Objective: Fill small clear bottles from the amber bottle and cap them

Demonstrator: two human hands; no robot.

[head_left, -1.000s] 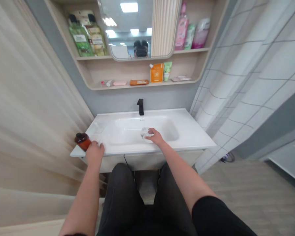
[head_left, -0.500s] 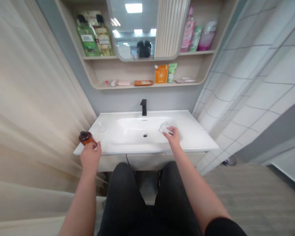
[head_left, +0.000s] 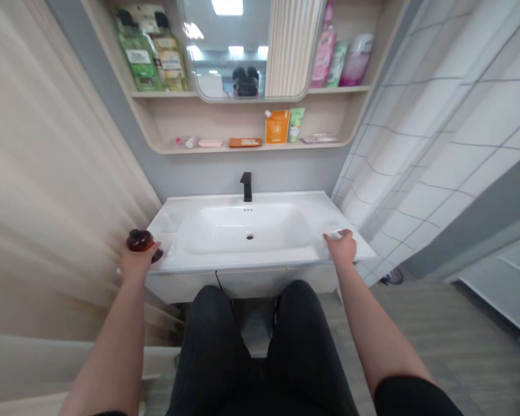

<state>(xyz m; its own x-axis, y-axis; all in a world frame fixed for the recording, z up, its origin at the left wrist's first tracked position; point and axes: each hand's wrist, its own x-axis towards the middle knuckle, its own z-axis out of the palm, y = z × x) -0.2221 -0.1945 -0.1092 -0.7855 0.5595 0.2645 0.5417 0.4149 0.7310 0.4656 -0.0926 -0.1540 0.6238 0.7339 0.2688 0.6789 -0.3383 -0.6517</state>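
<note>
At the left end of the white counter is an amber-brown bottle point(head_left: 139, 241) with a dark cap. My left hand point(head_left: 136, 261) is closed around its near side, thumb to the right; the fingers behind it are partly hidden. On the right side of the counter my right hand point(head_left: 341, 248) grips a clear, see-through container point(head_left: 331, 226), its fingers closed on the near edge. Its exact shape is blurred and partly covered by the hand. Between both hands lies the white sink basin point(head_left: 208, 237).
A black faucet point(head_left: 247, 186) stands behind the basin. Another faint clear item point(head_left: 169, 221) rests on the counter's left. Above hangs a mirror cabinet with shelves point(head_left: 199, 101) of bottles, an orange pouch point(head_left: 277, 127) and a green tube point(head_left: 295, 124). A beige curtain point(head_left: 60, 173) hangs left.
My right hand has carried the clear container from over the basin's right part to the right counter. My left hand has closed further around the brown bottle. The view has shifted slightly.
</note>
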